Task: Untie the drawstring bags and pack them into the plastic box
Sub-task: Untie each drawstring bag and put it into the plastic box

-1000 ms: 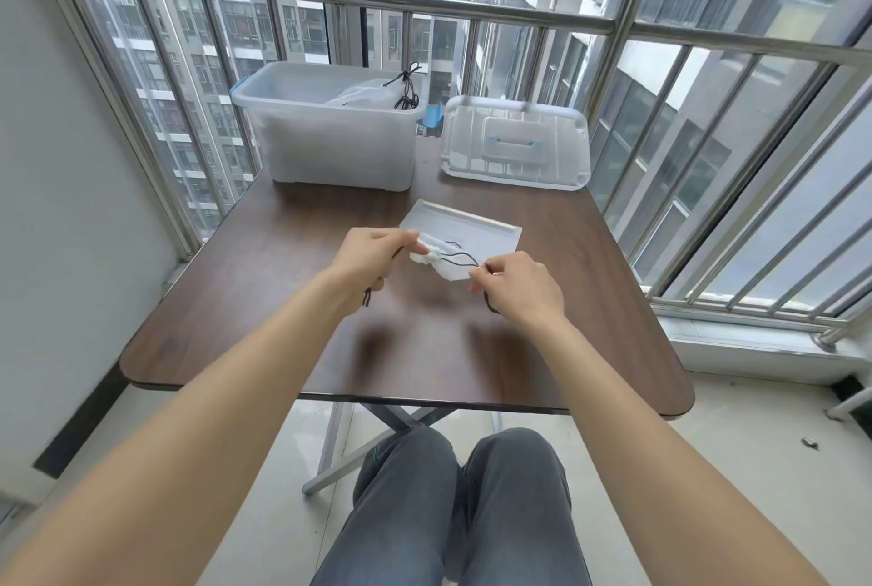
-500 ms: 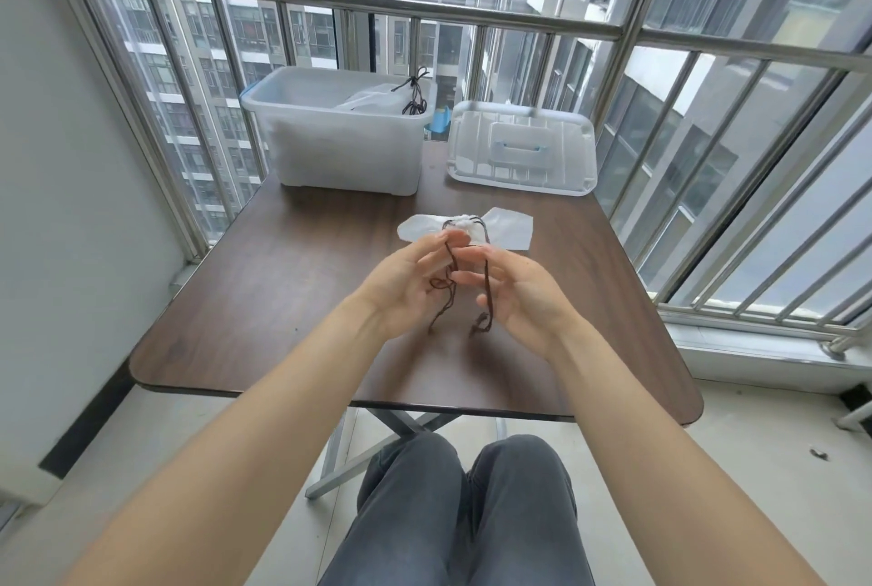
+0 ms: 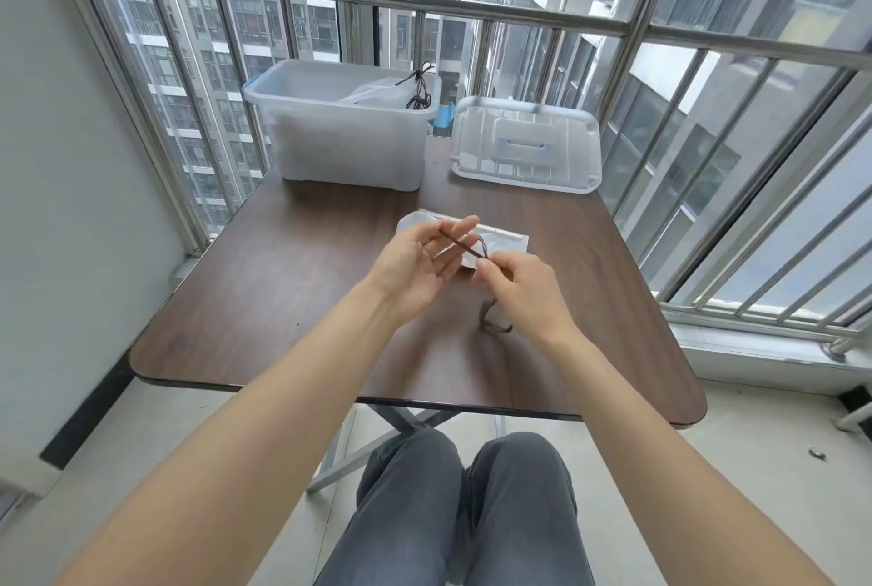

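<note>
A white drawstring bag (image 3: 507,240) lies flat on the brown table (image 3: 292,283), partly hidden behind my hands. Its dark cord (image 3: 460,245) runs taut between them. My left hand (image 3: 415,264) is raised palm-up, fingers mostly straight, and the cord runs across its fingers. My right hand (image 3: 514,285) pinches the cord near the bag's mouth, and the loose cord ends (image 3: 493,320) hang below it. The translucent plastic box (image 3: 344,146) stands at the table's far left with white bags and black cords (image 3: 417,90) inside.
The box's clear lid (image 3: 526,144) with a blue-trimmed handle lies flat at the far right of the table. A metal railing (image 3: 424,7) and glass close off the far and right sides. A wall runs along the left. My knees show under the near table edge.
Both hands lifted the cord off the bag, came together, then drew apart again. The cord now stretches from my left fingers to my right pinch. The view has tilted slightly.
</note>
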Tool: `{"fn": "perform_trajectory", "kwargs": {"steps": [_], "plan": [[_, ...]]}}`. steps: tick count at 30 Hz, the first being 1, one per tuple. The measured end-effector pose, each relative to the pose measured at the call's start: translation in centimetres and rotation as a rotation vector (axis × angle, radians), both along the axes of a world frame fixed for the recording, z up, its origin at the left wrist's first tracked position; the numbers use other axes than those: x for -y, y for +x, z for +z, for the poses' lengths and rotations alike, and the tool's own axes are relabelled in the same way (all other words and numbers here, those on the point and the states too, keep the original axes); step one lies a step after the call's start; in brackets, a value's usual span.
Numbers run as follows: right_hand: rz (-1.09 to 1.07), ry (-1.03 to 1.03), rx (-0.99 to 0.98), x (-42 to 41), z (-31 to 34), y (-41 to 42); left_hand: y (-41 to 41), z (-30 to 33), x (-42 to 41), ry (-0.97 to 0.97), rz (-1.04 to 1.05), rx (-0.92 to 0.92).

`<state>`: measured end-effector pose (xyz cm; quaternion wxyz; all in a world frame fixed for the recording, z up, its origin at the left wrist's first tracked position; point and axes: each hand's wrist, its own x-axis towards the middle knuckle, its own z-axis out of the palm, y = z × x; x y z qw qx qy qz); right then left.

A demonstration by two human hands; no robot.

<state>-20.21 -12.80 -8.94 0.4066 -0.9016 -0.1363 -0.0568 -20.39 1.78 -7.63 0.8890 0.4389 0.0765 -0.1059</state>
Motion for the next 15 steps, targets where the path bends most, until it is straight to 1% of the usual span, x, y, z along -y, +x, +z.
{"fn": "perform_trajectory", "kwargs": {"steps": [3, 5, 7, 9, 11, 15], "plan": [[-0.013, -0.158, 0.31, 0.8, -0.9, 0.2, -0.1, -0.1, -0.1, -0.016, -0.025, 0.011], [0.022, -0.249, 0.422, 1.3, -0.8, 0.4, -0.1, -0.4, 0.1, 0.04, -0.047, 0.015], [0.099, -0.309, 0.491, 1.7, -0.4, 0.6, -0.2, -0.6, 0.4, 0.155, -0.064, 0.027], [0.205, -0.377, 0.529, 1.8, 0.0, 0.9, -0.3, -0.7, 0.7, 0.252, -0.08, 0.035], [0.289, -0.428, 0.515, 1.9, 0.3, 1.3, -0.4, -0.5, 0.9, 0.318, -0.088, 0.038], [0.331, -0.425, 0.469, 2.2, 0.2, 1.7, -0.2, 0.1, 0.9, 0.352, -0.118, 0.045]]}}
